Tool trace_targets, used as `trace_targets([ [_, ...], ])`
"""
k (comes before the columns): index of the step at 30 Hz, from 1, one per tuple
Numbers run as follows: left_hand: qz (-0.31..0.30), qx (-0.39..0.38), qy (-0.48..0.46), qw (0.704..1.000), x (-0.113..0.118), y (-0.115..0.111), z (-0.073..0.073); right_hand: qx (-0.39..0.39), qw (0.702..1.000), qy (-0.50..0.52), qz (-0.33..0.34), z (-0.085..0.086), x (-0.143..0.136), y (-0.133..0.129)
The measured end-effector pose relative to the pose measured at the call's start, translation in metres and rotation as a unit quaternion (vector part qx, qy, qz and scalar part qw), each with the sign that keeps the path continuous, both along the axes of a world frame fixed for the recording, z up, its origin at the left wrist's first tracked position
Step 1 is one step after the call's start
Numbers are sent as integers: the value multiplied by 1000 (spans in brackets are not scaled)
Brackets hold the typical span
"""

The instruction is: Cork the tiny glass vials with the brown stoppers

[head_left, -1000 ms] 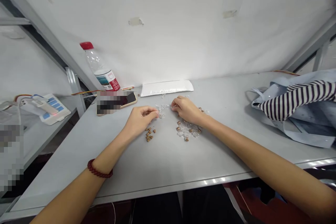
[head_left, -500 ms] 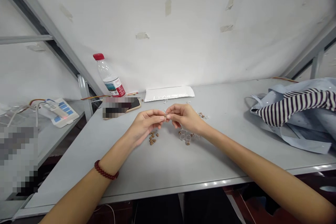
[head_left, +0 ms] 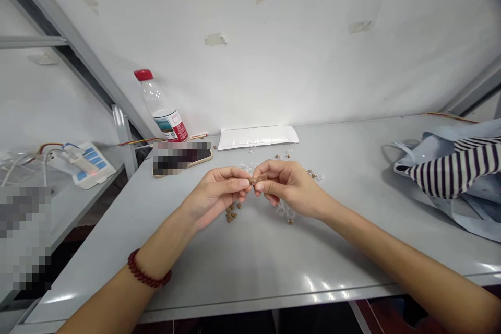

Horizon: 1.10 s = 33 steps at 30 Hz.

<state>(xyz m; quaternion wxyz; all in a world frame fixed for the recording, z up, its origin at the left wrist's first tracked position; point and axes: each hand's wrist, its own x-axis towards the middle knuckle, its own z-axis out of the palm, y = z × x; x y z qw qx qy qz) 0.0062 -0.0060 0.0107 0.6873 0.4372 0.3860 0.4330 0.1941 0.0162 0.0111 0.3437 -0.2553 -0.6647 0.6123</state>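
Since the left hand (head_left: 214, 192) and right hand (head_left: 298, 188) pinch a small brown cork (head_left: 253, 181) in front of the white packet (head_left: 258, 136), uneven squeezing could fling it among the loose corks (head_left: 229, 218), also in front; I cannot tell whether anything else is gripped.

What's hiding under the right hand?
Peeking out below the right hand are small clear bottles, with a brown stopper at the near end. The hand covers whatever lies straight beneath it, so I can't tell if more are hidden there.
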Motion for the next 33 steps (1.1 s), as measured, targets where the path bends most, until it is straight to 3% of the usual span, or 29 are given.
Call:
trace_targets([
  [9,29,31,88,995,-2,0,-3,109,982,-130,-81,-3,2,-2],
  [17,13,109,190,976,-5,-2,-2,198,966,-139,-89,1,3,-8],
  [20,8,77,165,983,-5,-1,-2,183,972,-129,-68,1,3,-7],
  [25,-62,25,127,990,-10,0,-1,195,975,-104,-19,3,5,-9],
  [33,-77,44,129,988,-11,-3,2,258,964,-57,-42,1,0,-17],
])
